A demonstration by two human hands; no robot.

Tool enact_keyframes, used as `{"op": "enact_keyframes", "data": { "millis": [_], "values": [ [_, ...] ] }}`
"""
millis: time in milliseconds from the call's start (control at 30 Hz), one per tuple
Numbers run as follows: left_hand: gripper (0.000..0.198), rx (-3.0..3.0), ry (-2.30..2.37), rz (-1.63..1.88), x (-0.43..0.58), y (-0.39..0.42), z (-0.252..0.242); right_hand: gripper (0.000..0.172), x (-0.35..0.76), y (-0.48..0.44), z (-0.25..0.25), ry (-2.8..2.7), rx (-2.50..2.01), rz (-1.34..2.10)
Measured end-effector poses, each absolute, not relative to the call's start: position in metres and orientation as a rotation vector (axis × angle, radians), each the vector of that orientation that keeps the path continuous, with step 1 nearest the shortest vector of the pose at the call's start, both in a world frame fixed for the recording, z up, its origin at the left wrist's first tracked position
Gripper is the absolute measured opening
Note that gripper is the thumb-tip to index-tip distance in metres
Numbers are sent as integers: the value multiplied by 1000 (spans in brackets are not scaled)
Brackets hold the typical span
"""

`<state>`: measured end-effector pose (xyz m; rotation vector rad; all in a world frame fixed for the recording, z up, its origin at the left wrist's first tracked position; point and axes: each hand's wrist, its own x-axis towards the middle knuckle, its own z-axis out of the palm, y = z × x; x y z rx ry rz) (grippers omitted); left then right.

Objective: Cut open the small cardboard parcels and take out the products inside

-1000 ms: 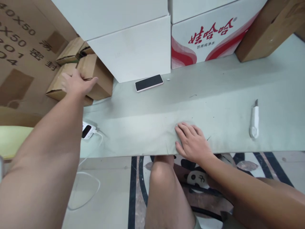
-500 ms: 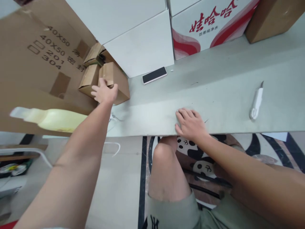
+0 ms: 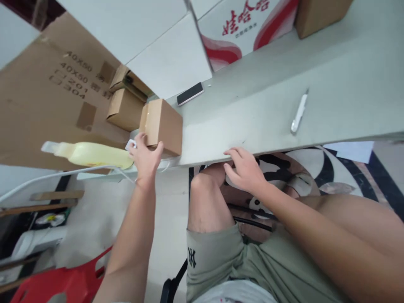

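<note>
Hold the small carton, near the front edge of the tabletop, evenly between spread thumb and fingers of the left hand; steady with the free, loosely open right hand.

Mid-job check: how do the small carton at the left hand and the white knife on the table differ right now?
Shape: the small carton is bulky and boxy; the white knife is slim and long.
Look: the small carton is brown cardboard; the white knife has a pale handle and darker tip.
Contact: the left hand is on the small carton; no hand touches the white knife.
Shared: both appear to rest on the tabletop.
</note>
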<state>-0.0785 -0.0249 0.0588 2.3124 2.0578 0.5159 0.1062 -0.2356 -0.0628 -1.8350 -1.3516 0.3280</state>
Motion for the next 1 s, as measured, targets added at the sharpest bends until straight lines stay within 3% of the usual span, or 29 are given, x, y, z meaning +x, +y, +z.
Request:
{"op": "enact_keyframes", "data": {
  "millis": [133, 300, 467, 533, 633, 800, 1000],
  "values": [
    [82, 2288, 1957, 365, -75, -8, 69, 39, 120, -233, -37, -1293, -1739, 398],
    [85, 2500, 1803, 419, -52, -16, 74, 35, 174, -232, -18, -1206, -1833, 326],
    [57, 2564, 1614, 617, -22, -25, 72, 38, 239, -238, -41, -793, -2216, 224],
    [54, 2529, 1598, 480, -10, -20, 67, 40, 253, -240, -51, -716, -2316, 212],
    [64, 2491, 1522, 170, 1, -14, 60, 40, 256, -243, -59, -743, -2371, 225],
    [74, 2583, 1567, 113, 9, -28, 55, 41, 253, -245, -70, -756, -2371, 220],
    [111, 2506, 1563, -118, 15, -33, 55, 46, 267, -241, -95, -768, -2322, 77]
  ]
}}
